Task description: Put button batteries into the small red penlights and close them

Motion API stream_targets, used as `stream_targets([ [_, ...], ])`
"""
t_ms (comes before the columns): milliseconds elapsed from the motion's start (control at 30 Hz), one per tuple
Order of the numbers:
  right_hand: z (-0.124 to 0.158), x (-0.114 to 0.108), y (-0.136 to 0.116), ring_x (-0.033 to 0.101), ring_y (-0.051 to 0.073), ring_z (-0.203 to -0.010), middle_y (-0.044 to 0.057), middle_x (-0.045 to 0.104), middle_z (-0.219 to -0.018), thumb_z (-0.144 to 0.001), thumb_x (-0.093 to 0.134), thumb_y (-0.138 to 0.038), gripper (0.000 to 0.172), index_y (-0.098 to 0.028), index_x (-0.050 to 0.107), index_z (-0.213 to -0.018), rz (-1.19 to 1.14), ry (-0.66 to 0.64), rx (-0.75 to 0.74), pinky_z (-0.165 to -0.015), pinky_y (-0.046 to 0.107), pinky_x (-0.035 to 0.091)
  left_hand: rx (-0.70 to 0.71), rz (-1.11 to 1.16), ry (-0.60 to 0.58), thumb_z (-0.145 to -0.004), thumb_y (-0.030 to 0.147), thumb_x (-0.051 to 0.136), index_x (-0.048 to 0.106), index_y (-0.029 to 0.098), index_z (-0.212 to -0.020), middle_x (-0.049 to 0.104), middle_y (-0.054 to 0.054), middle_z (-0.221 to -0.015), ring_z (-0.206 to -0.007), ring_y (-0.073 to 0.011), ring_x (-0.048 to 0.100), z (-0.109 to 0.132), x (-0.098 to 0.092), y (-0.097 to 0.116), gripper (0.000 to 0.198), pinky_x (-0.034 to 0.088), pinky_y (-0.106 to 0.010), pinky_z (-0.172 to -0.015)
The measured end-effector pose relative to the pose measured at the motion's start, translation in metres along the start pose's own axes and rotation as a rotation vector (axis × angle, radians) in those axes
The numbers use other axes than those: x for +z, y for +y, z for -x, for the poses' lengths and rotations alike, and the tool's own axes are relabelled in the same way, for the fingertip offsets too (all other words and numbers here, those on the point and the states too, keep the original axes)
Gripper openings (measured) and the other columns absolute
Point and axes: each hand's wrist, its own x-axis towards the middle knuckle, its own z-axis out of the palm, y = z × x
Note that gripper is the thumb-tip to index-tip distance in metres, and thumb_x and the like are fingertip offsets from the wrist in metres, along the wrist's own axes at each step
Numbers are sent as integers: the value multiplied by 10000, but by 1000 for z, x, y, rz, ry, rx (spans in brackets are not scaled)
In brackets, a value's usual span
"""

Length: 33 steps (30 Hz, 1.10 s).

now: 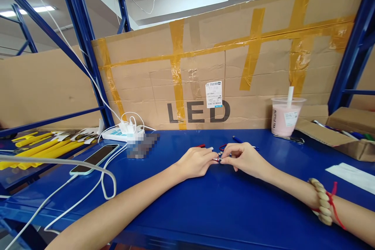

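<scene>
Both my hands meet over the middle of the blue table (pixel 205 203). My left hand (pixel 195 162) and my right hand (pixel 241 158) are closed in a pinch on a small part (pixel 218 159) with red and blue bits, held between the fingertips just above the tabletop. The part is too small to name. A red piece (pixel 201 146) pokes out behind my left hand. A blue pen (pixel 238 140) lies behind my right hand. My right wrist wears a bead bracelet (pixel 322 206) and a red string.
A phone (pixel 95 159) on a white cable lies at the left, near a power strip (pixel 118 133) and yellow sticks (pixel 41 148). A pink drink cup (pixel 284 117) stands at the back right beside an open cardboard box (pixel 342 136). A taped cardboard wall (pixel 222 70) closes the back.
</scene>
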Motion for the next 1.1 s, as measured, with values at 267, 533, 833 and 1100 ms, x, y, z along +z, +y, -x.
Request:
stream_targets([
  [267, 2, 1, 2, 433, 64, -411, -7, 551, -550, -575, 703, -479, 338, -148, 642, -601, -86, -87, 197, -433, 215, 357, 18, -166, 58, -941, 273, 267, 558, 153, -966, 621, -58, -817, -730, -140, 594, 0, 3, -1, 316, 464, -271, -692],
  [533, -1, -2, 5, 409, 64, -437, -9, 506, -495, -583, 687, -541, 409, -139, 641, -645, -126, -137, 270, -368, 182, 245, -18, -143, 54, -952, 269, 247, 463, 197, -1193, 621, -30, -843, -763, -119, 582, -2, -1, -2, 332, 459, -246, -701],
  [833, -3, 0, 11, 433, 44, -459, 13, 587, -674, -632, 653, -550, 418, -150, 651, -752, -195, -112, 248, -374, 169, 260, -101, -115, 56, -938, 242, 261, 517, 188, -1057, 620, -38, -817, -748, -144, 592, -4, -2, -1, 288, 461, -261, -671],
  [1100, -2, 0, 6, 450, 37, -463, 34, 609, -775, -657, 658, -500, 407, -153, 651, -870, -197, -47, 218, -395, 175, 293, -144, -151, 43, -925, 235, 285, 504, 187, -1034, 615, -25, -808, -713, -156, 587, -8, -3, 1, 250, 452, -267, -625],
])
